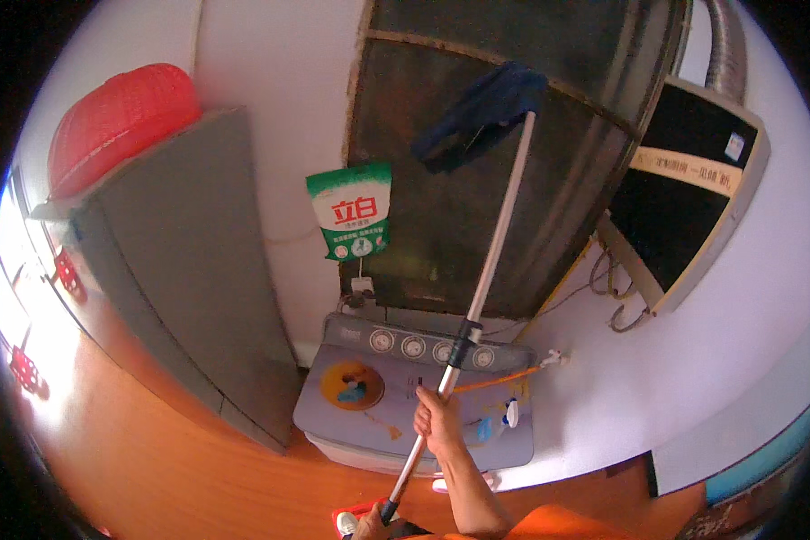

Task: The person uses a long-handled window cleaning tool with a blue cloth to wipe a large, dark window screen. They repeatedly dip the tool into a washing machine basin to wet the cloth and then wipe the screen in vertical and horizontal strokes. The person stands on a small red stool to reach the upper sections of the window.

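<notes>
A telescopic metal pole (pixel 499 236) slants up across the view, with a dark blue cloth mop head (pixel 486 121) at its far end. The mop head lies over a dark window (pixel 412 236); whether it touches the pane I cannot tell. Around the pole's middle, below its black locking collar (pixel 463 344), my right hand (pixel 435 422) is closed. Lower down, at the bottom edge of the view, my left hand (pixel 371 528) grips the black end, partly cut off. Beneath the pole stands a twin-tub washing machine (pixel 405 432) with several dials.
A grey cabinet (pixel 189 270) on the left carries a red plastic basin (pixel 125 121). A green-and-white detergent bag (pixel 351 212) hangs by the window. A spray bottle (pixel 509 415) is on the washer lid. A range hood (pixel 688 189) hangs at right; an orange hose (pixel 503 381) meets a tap (pixel 552 358).
</notes>
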`<state>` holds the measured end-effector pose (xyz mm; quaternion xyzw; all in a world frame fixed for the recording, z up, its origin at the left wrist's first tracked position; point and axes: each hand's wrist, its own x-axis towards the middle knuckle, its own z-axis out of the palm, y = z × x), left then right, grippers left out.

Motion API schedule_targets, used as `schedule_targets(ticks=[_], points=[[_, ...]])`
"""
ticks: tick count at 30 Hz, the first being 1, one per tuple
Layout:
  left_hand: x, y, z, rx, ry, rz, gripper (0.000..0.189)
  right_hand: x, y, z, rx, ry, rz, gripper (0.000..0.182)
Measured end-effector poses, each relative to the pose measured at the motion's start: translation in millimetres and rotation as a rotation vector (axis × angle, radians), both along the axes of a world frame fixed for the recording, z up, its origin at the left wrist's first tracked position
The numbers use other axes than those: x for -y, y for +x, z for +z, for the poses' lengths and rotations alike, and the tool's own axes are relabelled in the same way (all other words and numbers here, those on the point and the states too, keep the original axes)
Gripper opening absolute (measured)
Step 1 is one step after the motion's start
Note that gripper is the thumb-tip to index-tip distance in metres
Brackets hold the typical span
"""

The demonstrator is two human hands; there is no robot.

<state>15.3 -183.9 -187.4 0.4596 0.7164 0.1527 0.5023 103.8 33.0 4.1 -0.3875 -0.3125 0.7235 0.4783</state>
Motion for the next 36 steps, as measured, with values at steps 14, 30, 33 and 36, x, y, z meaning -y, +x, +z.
schedule_targets(ticks=[14, 30, 33, 36], points=[[-128.0, -86.9, 68.7, 0.041, 0.927, -0.008, 0.037, 52.3, 120.9, -49.6, 0.163, 0.207, -0.068, 0.029], [-275.9, -149.6, 442.4, 0.031, 1.725, 0.185, 0.059, 138.7, 196.6, -108.4, 0.447, 0.042, -0.227, 0.033], [-279.9, -154.7, 473.5, -0.010, 1.714, 0.095, 0.048, 142.9, 214.9, -132.4, 0.624, -0.058, -0.272, 0.031], [-268.9, -167.2, 490.2, -0.108, 1.491, 0.068, 0.033, 148.5, 217.7, -138.0, 0.707, -0.066, -0.298, 0.030]])
